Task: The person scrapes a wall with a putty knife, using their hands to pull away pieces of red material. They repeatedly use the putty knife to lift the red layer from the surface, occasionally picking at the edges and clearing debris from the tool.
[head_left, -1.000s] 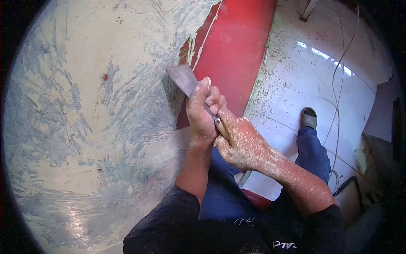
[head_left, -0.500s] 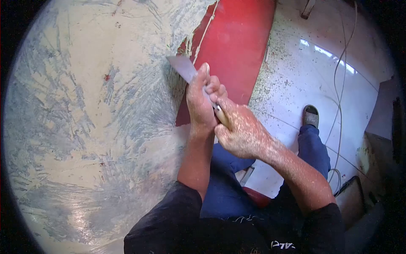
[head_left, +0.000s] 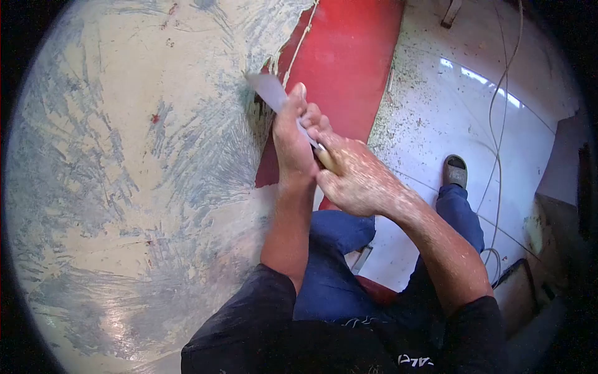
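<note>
Both of my hands grip one scraper (head_left: 269, 90) with a flat metal blade and a pale handle. My right hand (head_left: 352, 174), speckled with pale flakes, is wrapped round the handle. Just ahead of it, my left hand (head_left: 293, 137) is closed around the lower part of the blade, thumb up. The blade's wide end meets the ragged edge of a cream and grey coating on the large panel (head_left: 156, 206). Beyond that edge lies a smooth red surface (head_left: 349, 62). The hands cover part of the handle and of the coating's edge.
White floor tiles (head_left: 448, 131) to the right carry scattered crumbs near the red surface. A thin cable (head_left: 496, 137) runs along the floor. My sandalled foot (head_left: 456, 169) stands there, and a dark-framed object (head_left: 517, 290) lies at lower right.
My hands and the scraper have shifted slightly up, with the blade pushed a little further along the coating's edge. Both hands keep their hold.
</note>
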Motion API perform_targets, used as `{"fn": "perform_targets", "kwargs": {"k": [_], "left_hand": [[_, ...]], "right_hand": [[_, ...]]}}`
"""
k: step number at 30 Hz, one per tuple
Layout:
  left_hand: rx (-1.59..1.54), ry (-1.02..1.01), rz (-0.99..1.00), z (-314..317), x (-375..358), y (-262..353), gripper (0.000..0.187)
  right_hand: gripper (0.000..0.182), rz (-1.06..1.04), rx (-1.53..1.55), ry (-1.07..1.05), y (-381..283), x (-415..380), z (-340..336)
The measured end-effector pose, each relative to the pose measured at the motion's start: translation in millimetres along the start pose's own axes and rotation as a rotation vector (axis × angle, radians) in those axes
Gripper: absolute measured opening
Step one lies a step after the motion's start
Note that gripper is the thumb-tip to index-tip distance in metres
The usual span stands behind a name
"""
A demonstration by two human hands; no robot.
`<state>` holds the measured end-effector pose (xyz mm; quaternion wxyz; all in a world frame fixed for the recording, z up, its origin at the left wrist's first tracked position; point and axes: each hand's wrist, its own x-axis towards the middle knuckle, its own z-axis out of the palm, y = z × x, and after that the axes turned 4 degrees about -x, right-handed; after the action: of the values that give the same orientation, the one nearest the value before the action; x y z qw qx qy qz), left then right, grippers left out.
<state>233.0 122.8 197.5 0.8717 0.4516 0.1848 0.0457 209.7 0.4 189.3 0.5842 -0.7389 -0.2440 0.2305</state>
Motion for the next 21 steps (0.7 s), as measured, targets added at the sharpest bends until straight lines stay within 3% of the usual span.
{"fn": "perform_targets", "kwargs": {"k": [2, 5, 6, 10, 13, 18, 21], "left_hand": [[0.061, -0.048, 0.059, 0, -3, 0, 0.033], [0.042, -0.028, 0.06, -6, 1, -6, 0.033], [0.034, -0.008, 0.041, -4, 1, -6, 0.033], [0.059, -0.059, 0.126, 2, 2, -5, 0.033], [0.032, 0.008, 0.082, 1, -2, -11, 0.034], [0.055, 0.013, 0.126, 7, -3, -8, 0.034], [0.092, -0.003, 0.158, 1, -2, -15, 0.033]], "right_hand": [[0.043, -0.068, -0.013, 0.074, 6, -6, 1], [0.045, 0.075, -0.075, -0.105, -5, 8, -16], [0.046, 0.085, -0.03, -0.06, -2, 8, -12], [0.036, -0.043, -0.05, 0.007, 2, -3, -12], [0.038, 0.059, -0.09, -0.133, -6, 5, -25], [0.033, -0.012, -0.09, 0.043, 5, -5, -11], [0.033, -0.037, -0.108, -0.08, 11, 3, -21]]}}
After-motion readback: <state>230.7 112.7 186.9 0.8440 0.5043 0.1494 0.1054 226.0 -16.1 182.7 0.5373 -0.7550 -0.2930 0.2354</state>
